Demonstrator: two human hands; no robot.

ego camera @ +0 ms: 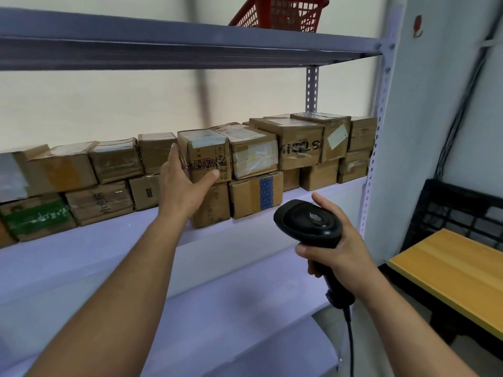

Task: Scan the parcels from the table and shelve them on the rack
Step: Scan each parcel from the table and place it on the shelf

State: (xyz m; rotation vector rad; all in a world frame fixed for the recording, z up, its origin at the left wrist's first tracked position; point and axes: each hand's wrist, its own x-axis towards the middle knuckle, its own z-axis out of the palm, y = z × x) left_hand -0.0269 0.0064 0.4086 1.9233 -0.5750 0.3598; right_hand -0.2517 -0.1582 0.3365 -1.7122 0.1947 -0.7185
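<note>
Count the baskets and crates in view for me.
2. A red basket sits on top of the rack, upper centre; a black crate stands at the right, behind the wooden table. More may lie outside the frame.

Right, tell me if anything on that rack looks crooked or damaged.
The box under the parcel held by the left hand juts forward of the row. Several cartons look crumpled, such as the one near the left end. The red basket on the top shelf sits tilted.
</note>
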